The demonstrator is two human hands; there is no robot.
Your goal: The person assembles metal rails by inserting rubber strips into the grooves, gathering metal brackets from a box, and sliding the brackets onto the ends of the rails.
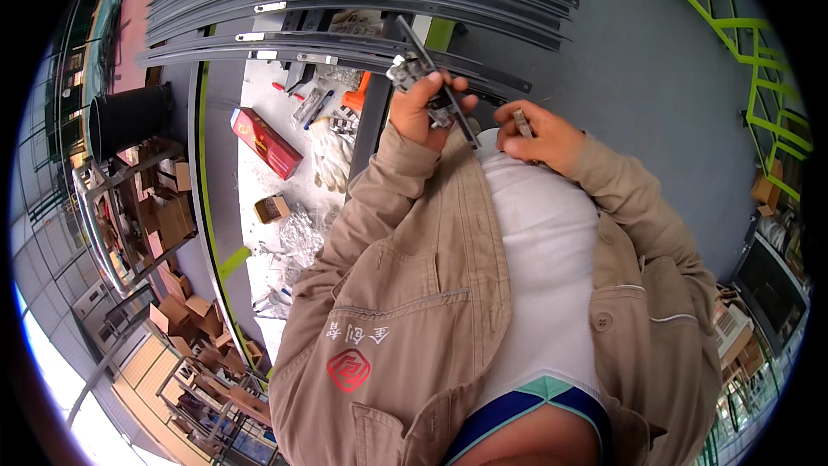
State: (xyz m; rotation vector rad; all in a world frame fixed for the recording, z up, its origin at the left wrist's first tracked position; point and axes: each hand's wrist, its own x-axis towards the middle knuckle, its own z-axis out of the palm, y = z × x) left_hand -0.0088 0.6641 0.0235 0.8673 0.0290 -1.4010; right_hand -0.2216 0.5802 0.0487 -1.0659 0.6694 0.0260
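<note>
My left hand [412, 114] is closed around a metal mechanism [402, 74] with silvery parts and a long, dark flat bar, held tilted in front of my chest. My right hand [556, 140], a little to its right, pinches a small metal piece [523, 123] between thumb and fingers; its exact kind is too small to make out. The two hands are apart. Beyond them lie many long dark metal profiles [362, 0], side by side, several with bright metal fittings near the left part.
Left of me, a white worktop [250, 91] carries a red box [266, 143], white gloves [331, 160], an orange tool [355, 97], a blue pen [318, 109] and a small carton [272, 207]. A black bin [129, 116] stands farther left. Green frames [755, 60] and a monitor [770, 293] are at right.
</note>
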